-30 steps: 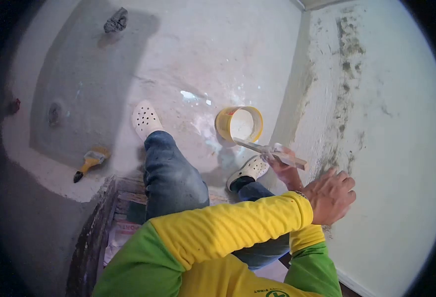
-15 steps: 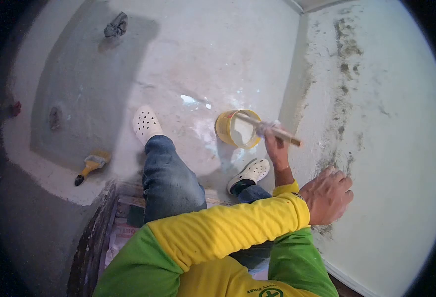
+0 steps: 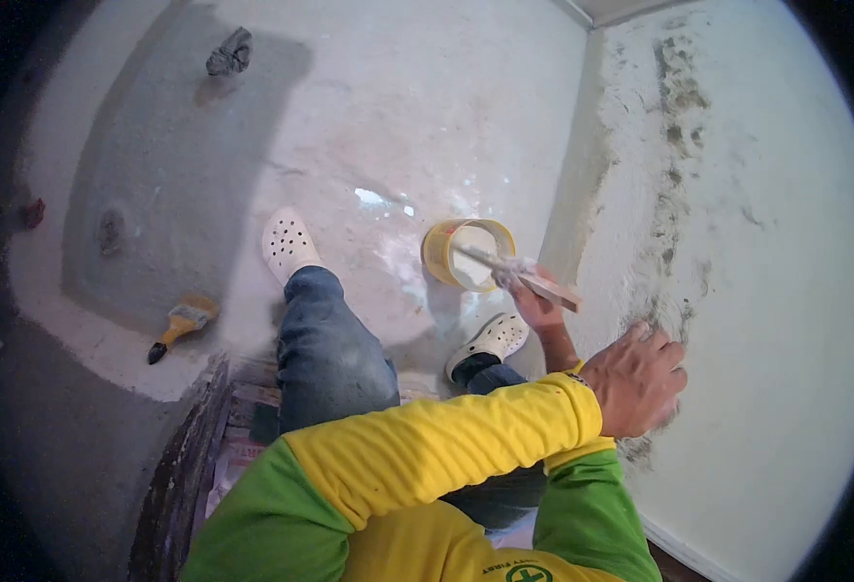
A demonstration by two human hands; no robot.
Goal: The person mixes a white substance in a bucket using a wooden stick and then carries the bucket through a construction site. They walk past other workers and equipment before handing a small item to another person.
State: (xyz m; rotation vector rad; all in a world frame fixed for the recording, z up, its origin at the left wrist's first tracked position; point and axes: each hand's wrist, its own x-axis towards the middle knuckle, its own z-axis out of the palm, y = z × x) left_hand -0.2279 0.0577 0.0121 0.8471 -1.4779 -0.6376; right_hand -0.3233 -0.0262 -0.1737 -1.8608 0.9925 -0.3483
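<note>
Wooden-handled tool reaches from our gripping right hand to the bucket just beyond; we cannot tell our left hand's hold.

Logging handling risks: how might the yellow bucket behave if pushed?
The bucket may feel fairly heavy given the white material inside. Its open mouth suggests tipping could spill some; its round side could let it roll.

Blotchy pale floor beside stained wall.
</note>
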